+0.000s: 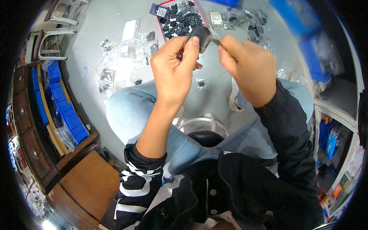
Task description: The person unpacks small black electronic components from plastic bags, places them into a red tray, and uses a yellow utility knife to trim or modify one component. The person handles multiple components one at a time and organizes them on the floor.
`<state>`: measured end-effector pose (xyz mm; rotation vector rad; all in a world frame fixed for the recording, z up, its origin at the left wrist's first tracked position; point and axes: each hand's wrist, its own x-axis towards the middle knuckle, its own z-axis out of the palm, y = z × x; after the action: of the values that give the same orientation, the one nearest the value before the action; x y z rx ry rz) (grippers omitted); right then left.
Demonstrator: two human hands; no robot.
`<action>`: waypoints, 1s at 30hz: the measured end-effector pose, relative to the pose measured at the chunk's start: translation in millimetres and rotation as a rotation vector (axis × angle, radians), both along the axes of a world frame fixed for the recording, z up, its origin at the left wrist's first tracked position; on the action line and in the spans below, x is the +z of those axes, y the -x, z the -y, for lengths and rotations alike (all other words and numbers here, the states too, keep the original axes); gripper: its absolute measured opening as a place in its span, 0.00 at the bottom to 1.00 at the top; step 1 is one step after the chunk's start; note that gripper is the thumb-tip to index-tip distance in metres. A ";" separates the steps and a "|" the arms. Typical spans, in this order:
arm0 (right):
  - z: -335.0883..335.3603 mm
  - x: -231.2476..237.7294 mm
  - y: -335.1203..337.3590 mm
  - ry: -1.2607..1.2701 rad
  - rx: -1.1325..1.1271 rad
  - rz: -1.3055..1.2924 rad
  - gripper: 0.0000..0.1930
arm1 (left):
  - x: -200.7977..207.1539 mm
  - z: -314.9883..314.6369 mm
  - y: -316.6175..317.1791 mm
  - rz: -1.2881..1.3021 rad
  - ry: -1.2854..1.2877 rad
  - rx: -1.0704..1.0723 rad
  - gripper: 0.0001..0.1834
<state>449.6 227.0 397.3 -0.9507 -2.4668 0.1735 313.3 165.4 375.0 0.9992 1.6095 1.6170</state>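
- Head view shows a person sitting on a stool, looking down at both hands held up over the knees.
- The left hand (pixel 174 65) has a tight grip on a small black plastic case (pixel 202 37), pinched between thumb and fingers.
- The right hand (pixel 249 71) is closed narrow around a thin tool (pixel 217 40); its tip touches the edge of the black case.
- The case sits up in the air between the two hands, above the grey floor (pixel 115 23).
- It looks like the step is poking or prying at the case with the tool.
- The next move, I think, needs a steady left hand and a gentle push, so the tip does not slip off.
- On the floor lie many little clear bags (pixel 126 50) and a pile of black cases (pixel 179 21).
- Blue bins (pixel 63 107) stand on the left.
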 end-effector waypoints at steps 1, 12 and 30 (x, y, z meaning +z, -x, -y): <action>0.8 -0.2 -0.4 -0.019 0.055 -0.032 0.05 | 0.1 0.1 -0.4 0.051 -0.004 -0.002 0.11; 1.0 -0.3 -0.8 -0.024 0.087 -0.055 0.04 | 3.4 1.3 0.8 0.139 0.015 -0.007 0.11; -10.2 -2.0 -2.8 -0.032 0.022 -0.007 0.04 | 5.8 -0.9 1.0 0.165 0.038 -0.024 0.13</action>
<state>452.3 237.2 395.3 -0.9090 -2.4667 0.1445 312.4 166.2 380.8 0.8394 1.5064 1.6029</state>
